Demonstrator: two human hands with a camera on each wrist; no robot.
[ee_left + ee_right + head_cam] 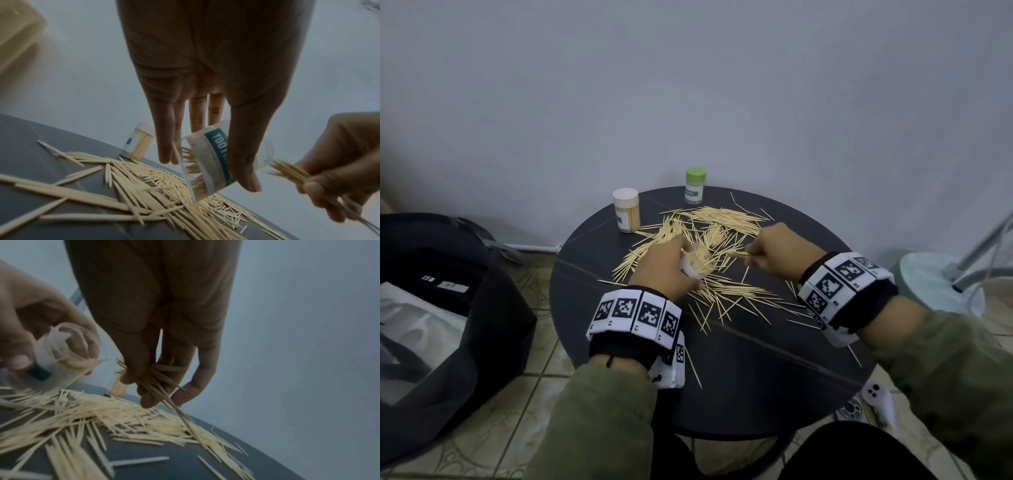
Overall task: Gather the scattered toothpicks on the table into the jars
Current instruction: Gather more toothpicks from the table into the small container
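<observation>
My left hand [667,265] grips a clear open jar [697,263] with a teal label, tilted with its mouth toward the right; several toothpicks lie inside. In the left wrist view the jar [207,162] sits between thumb and fingers. My right hand [774,251] pinches a bundle of toothpicks [738,254], tips pointing at the jar mouth, a short gap away. The same bundle [156,379] [287,172] shows in both wrist views. Scattered toothpicks [722,222] cover the round dark table [739,377].
A full jar with a white lid [626,209] stands at the table's back left. A jar with a green lid [695,185] stands at the back by the wall. A dark bag [448,291] sits on the floor left, a fan base [935,281] right.
</observation>
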